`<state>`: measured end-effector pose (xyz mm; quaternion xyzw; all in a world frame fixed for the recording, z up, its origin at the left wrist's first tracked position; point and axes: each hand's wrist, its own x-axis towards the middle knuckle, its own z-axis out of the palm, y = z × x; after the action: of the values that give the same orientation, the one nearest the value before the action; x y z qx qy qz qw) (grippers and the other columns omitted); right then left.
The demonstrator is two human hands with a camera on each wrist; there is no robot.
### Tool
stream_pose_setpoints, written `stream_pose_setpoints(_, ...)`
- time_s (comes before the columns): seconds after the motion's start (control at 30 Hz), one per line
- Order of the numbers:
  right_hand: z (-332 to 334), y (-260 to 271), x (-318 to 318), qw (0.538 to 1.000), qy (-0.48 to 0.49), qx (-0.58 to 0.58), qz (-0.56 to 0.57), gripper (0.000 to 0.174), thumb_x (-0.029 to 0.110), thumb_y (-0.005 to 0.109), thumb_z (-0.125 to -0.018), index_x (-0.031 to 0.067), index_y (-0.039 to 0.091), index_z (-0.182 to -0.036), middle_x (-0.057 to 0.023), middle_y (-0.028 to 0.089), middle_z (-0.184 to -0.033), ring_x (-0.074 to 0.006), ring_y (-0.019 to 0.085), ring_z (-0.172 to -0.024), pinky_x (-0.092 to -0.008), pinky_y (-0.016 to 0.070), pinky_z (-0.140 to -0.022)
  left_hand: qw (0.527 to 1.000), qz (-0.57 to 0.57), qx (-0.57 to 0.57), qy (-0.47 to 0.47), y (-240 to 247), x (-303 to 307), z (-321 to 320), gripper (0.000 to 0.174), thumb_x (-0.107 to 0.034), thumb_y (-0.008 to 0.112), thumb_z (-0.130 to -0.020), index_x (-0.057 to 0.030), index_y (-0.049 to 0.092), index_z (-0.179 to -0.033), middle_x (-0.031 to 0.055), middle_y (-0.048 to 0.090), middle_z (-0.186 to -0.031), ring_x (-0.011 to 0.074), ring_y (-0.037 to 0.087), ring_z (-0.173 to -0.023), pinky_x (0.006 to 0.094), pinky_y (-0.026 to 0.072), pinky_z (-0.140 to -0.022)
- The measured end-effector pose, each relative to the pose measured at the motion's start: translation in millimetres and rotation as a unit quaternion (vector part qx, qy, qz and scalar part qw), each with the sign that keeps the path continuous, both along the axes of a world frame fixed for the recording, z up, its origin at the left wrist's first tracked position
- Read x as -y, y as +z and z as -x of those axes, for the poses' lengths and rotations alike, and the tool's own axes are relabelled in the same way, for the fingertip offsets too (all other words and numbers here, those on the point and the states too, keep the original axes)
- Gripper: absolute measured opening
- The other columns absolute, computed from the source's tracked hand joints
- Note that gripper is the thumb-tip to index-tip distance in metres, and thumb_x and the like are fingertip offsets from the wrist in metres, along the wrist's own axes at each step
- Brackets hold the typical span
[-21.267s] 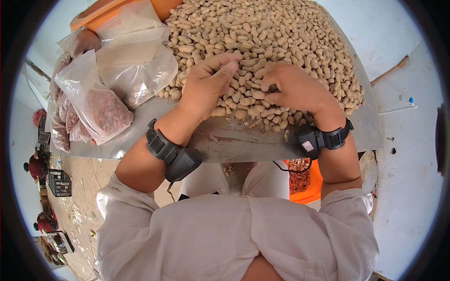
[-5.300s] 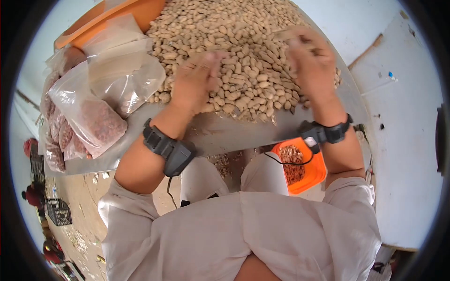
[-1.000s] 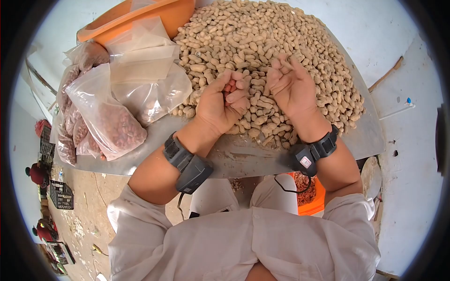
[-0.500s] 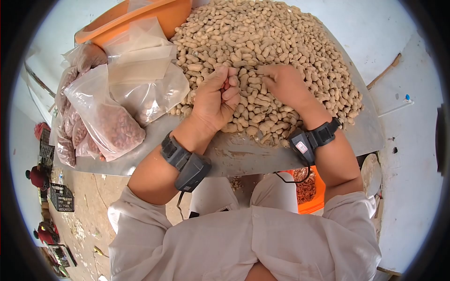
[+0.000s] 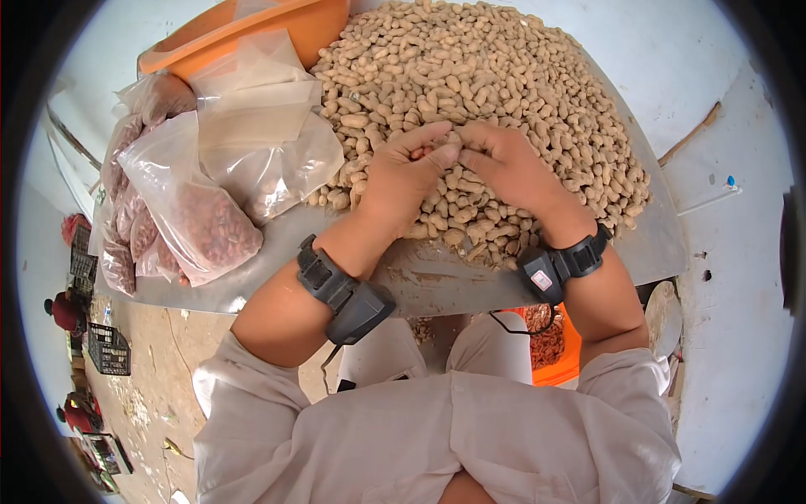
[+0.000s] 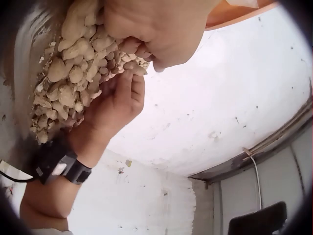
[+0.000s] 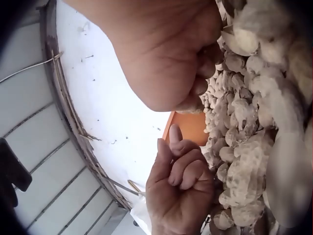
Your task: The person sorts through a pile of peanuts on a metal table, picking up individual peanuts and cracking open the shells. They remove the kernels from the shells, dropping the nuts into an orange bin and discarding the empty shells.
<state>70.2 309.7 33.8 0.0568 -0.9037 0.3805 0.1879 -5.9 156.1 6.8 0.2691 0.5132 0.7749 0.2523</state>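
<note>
A wide heap of unshelled peanuts [image 5: 470, 71] covers much of the metal table. Over its near side my two hands meet at their fingertips. My left hand [image 5: 399, 176] curls its fingers round several reddish peanut kernels [image 5: 417, 154], its thumb and index finger reaching toward the right hand. With thumb and index finger my right hand [image 5: 514, 168] pinches a peanut [image 6: 136, 68], seen in the left wrist view. In the right wrist view the left hand [image 7: 181, 200] appears palm side, fingers bent; the right hand's own fingertips are mostly hidden there.
Clear plastic bags of kernels [image 5: 206, 235] lie on the table's left, with an orange basin [image 5: 243, 42] behind them. Below the table edge [image 5: 453, 286], an orange tub [image 5: 571, 344] of reddish bits stands by the right knee. A white wall [image 5: 739, 252] borders the right side.
One second ago the right hand was apart with its palm turned up; it then turned over onto the peanuts and has come left to meet the left hand, which still holds kernels.
</note>
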Motion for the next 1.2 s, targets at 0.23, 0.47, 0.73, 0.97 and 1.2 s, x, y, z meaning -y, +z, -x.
stream_pose_setpoints(0.23,-6,0,13,0.998,0.03,-0.018,0.058,0.019,0.015,0.055,-0.086,0.0,0.059,-0.095,-0.0163,0.059,-0.077,-0.0245,0.056,-0.068,-0.0336,0.0443,-0.065,0.997,-0.012,-0.075,0.034,-1,-1,-4,0.023,-0.008,0.061,-0.088,0.0019,0.059,-0.108,-0.0037,0.055,-0.076,0.0016,0.045,-0.062,0.0143,0.0381,-0.054)
stream_pose_setpoints(0.47,-5,-2,18,0.998,0.014,-0.037,0.056,0.018,0.015,0.054,-0.086,-0.0012,0.058,-0.094,-0.0193,0.056,-0.074,-0.0295,0.054,-0.066,-0.035,0.0433,-0.064,0.996,-0.016,-0.076,0.044,2,2,-4,0.016,-0.009,0.06,-0.089,0.0019,0.061,-0.101,-0.0025,0.058,-0.079,0.0019,0.048,-0.066,0.0148,0.0406,-0.059)
stream_pose_setpoints(0.73,-5,-7,31,0.995,-0.041,-0.078,0.043,0.015,0.013,0.055,-0.084,-0.0013,0.059,-0.085,-0.019,0.054,-0.066,-0.0325,0.053,-0.061,-0.0362,0.0429,-0.059,0.982,0.032,-0.152,0.104,-4,-1,-6,0.014,-0.009,0.058,-0.089,0.0015,0.061,-0.096,-0.0012,0.059,-0.077,0.004,0.05,-0.067,0.0184,0.0429,-0.06)
stream_pose_setpoints(0.97,-2,-16,33,0.916,0.01,0.047,0.398,0.025,0.018,0.053,-0.09,-0.0008,0.061,-0.076,-0.0041,0.056,-0.063,-0.0092,0.046,-0.051,-0.0221,0.033,-0.047,0.994,-0.021,-0.077,0.078,-2,1,-7,0.013,-0.008,0.055,-0.09,0.0015,0.059,-0.098,-0.0002,0.058,-0.075,0.0043,0.05,-0.065,0.0183,0.0417,-0.057)
stream_pose_setpoints(1.2,2,-19,32,0.829,0.066,0.051,0.553,0.022,0.018,0.052,-0.092,-0.0018,0.061,-0.09,-0.0061,0.057,-0.07,-0.0069,0.04,-0.048,-0.0197,0.029,-0.042,0.992,-0.073,-0.078,0.071,1,-3,-10,0.015,-0.007,0.051,-0.092,0.0019,0.058,-0.102,0.0009,0.058,-0.073,0.0039,0.05,-0.063,0.0171,0.04,-0.054)
